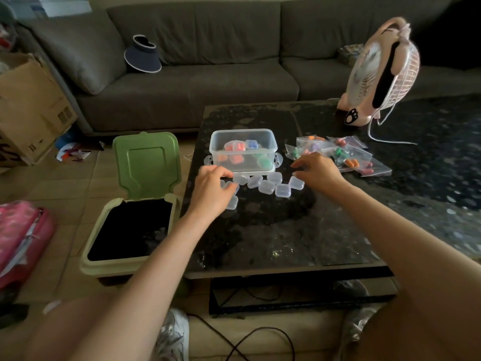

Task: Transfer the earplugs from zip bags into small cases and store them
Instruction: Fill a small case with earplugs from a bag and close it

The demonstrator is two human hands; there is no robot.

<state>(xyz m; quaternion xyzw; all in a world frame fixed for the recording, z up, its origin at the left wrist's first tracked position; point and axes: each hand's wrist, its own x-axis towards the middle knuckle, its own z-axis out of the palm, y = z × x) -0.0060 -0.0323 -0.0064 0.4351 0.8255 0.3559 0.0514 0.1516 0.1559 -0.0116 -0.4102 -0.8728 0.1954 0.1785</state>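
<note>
A pink bag (pixel 20 235) is seen on the floor at the far left, at 9 o'clock of the picture, and a cardboard box (pixel 28 110) is seen above it at 10 o'clock. A green bin (pixel 104 256) is placed on the floor just beside the table (pixel 273 230), at the table's 9 o'clock, and its lid (pixel 147 162) is tipped up and open. A dark hat (pixel 142 57) is laid on the grey sofa (pixel 208 82) at 12 o'clock. The left hand (pixel 212 188) is held over the left edge of the table, and one small case (pixel 232 185) seems to be pinched between its thumb and curled fingers, though the picture is blurred there. A clear box (pixel 243 149) is set at 1 o'clock of that hand, and cases with bright earplugs are seen inside it. A row of small cases (pixel 265 185) is lined up on the table at 6 o'clock of the clear box, between the two hands. The right hand (pixel 317 173) is held low over the table at 3 o'clock of the row, with its fingers loosely bent and spread; whether a case is touched cannot be told. The zip bags (pixel 364 169) are piled at 2 o'clock of the right hand, just beside it, and the earplugs (pixel 352 162) are kept inside them. A pink fan (pixel 382 71) is stood at the far edge of the table, at 1 o'clock of the bags.
</note>
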